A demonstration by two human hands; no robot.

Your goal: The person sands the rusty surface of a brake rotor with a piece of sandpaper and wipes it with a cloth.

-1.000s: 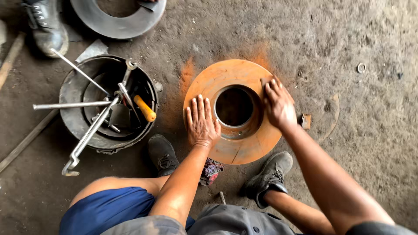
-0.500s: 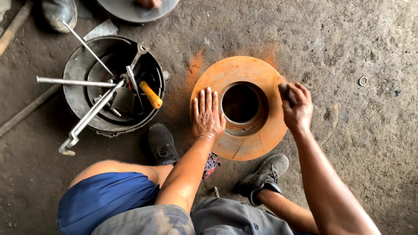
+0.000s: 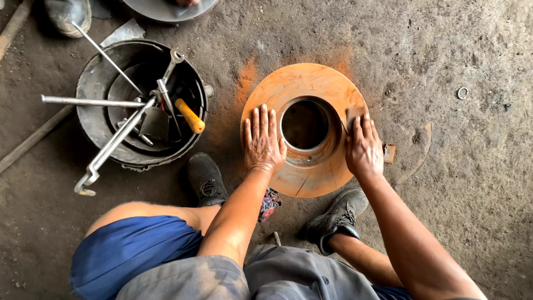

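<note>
A rusty orange metal disc (image 3: 311,86) with a round centre hole lies flat on the concrete floor in front of me. My left hand (image 3: 262,140) rests palm down on its left side, fingers together and stretched out. My right hand (image 3: 363,147) presses a small dark abrasive pad (image 3: 353,114) against the disc's right side, near the rim of the hole. Orange rust dust lies on the floor around the disc's far edge.
A round black tub (image 3: 94,125) at left holds wrenches, steel rods and an orange-handled tool (image 3: 190,115). My two black shoes (image 3: 205,178) flank the disc's near edge. Another grey disc (image 3: 166,8) and someone's boot (image 3: 68,14) lie at the top. A small ring (image 3: 462,93) lies right.
My right hand has slid from the disc's far right edge toward me along the right side. The left hand stays flat on the disc.
</note>
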